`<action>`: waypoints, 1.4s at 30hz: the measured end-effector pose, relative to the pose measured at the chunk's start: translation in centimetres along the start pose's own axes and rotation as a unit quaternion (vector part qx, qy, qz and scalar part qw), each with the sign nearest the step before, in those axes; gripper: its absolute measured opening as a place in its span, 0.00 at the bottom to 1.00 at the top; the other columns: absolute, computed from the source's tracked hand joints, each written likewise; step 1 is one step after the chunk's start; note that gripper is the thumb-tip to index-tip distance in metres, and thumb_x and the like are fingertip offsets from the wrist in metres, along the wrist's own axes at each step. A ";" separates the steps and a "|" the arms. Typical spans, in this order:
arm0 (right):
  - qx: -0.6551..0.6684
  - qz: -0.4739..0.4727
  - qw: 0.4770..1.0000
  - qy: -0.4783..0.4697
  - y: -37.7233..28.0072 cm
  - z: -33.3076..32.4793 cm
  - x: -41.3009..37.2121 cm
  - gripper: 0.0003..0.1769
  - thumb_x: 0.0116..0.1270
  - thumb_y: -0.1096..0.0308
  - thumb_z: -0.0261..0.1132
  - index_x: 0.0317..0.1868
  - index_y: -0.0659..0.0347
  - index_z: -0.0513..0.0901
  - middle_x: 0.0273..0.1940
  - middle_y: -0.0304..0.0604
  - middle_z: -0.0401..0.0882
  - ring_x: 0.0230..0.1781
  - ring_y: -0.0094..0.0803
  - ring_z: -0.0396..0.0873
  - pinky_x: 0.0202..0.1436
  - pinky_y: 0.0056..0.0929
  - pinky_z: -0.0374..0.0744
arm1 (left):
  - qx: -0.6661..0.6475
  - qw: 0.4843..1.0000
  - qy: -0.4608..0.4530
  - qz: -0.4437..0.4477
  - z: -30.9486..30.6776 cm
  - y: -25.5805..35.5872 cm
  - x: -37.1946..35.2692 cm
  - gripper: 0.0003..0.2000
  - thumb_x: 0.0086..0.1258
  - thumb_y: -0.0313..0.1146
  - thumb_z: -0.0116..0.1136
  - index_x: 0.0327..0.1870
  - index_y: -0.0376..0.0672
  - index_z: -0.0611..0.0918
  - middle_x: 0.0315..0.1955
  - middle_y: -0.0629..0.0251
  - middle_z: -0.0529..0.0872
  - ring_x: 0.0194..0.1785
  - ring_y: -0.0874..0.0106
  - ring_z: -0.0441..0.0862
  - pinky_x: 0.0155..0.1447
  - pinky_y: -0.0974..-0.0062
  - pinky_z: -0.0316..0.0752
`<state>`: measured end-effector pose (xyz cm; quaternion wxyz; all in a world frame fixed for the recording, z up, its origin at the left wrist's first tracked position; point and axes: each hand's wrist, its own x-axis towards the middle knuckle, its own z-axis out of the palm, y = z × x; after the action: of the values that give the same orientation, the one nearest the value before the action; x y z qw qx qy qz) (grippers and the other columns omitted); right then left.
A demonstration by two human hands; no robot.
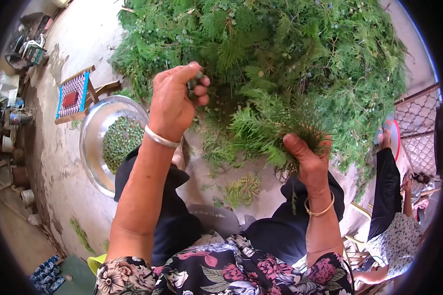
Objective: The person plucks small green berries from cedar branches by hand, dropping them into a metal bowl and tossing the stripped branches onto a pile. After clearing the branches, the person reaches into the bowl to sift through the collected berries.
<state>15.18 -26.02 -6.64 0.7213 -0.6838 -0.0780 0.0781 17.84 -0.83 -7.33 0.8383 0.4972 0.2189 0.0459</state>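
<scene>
My left hand [174, 101] is raised in front of the leaf pile, its fingers curled round small green cones. To the right, my right hand [310, 160] grips a bunch of green sprigs [266, 128] between thumb and fingers, the leafy tips pointing up and left. Behind both hands lies a large heap of feathery green branches [280, 44] with small pale cones among them. A wide metal basin [91, 130] stands left of my left wrist, and many loose green cones [123, 142] lie in it.
A woven stool [74, 96] with a red item on it stands beyond the basin. Loose sprigs [242, 190] lie on the floor between my knees. At the right, another person [396, 236] sits near a metal lattice [418, 118]. Household items line the left wall.
</scene>
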 end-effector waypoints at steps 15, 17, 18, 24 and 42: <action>-0.027 0.026 0.997 -0.072 0.3 -0.5 0.3 0.07 0.58 0.77 0.68 0.38 0.66 0.83 0.31 0.35 0.82 0.31 0.19 0.77 0.36 0.20 0.76 | 0.011 0.944 -0.291 -0.152 1.8 -1.8 -3.2 0.10 0.61 0.34 0.63 0.33 0.35 0.82 0.27 0.72 0.81 0.29 0.82 0.75 0.36 0.83 0.71; -0.022 0.045 0.995 -0.086 0.2 -0.4 0.4 0.07 0.58 0.77 0.68 0.38 0.65 0.83 0.30 0.35 0.82 0.29 0.19 0.76 0.33 0.20 0.76 | 0.005 0.944 -0.300 -0.140 1.7 -1.9 -3.2 0.10 0.60 0.34 0.63 0.33 0.34 0.81 0.26 0.72 0.81 0.28 0.82 0.74 0.35 0.83 0.70; -0.022 0.045 0.995 -0.086 0.2 -0.4 0.4 0.07 0.58 0.77 0.68 0.38 0.65 0.83 0.30 0.35 0.82 0.29 0.19 0.76 0.33 0.20 0.76 | 0.000 0.942 -0.309 -0.127 1.6 -1.9 -3.2 0.10 0.60 0.33 0.64 0.32 0.34 0.81 0.26 0.72 0.80 0.28 0.82 0.73 0.34 0.83 0.69; -0.072 0.091 0.989 -0.090 -0.5 0.4 0.6 0.06 0.58 0.78 0.68 0.38 0.65 0.83 0.29 0.34 0.82 0.27 0.18 0.74 0.31 0.20 0.74 | 0.290 0.921 -0.258 0.042 1.8 -0.4 -3.0 0.10 0.59 0.32 0.63 0.28 0.32 0.80 0.20 0.74 0.76 0.25 0.84 0.68 0.29 0.82 0.64; 0.250 0.167 0.953 0.019 0.3 -0.2 1.7 0.12 0.64 0.63 0.64 0.41 0.64 0.79 0.24 0.36 0.74 0.19 0.25 0.69 0.21 0.27 0.68 | -0.237 0.947 -0.154 -0.153 1.1 -0.3 -1.5 0.22 0.73 0.48 0.44 0.39 0.32 0.76 0.37 0.46 0.82 0.38 0.65 0.80 0.41 0.67 0.79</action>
<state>16.85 -25.80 -6.91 0.8473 -0.4857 0.0733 0.2018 16.89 -2.36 -6.68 0.9526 0.2453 0.1429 -0.1097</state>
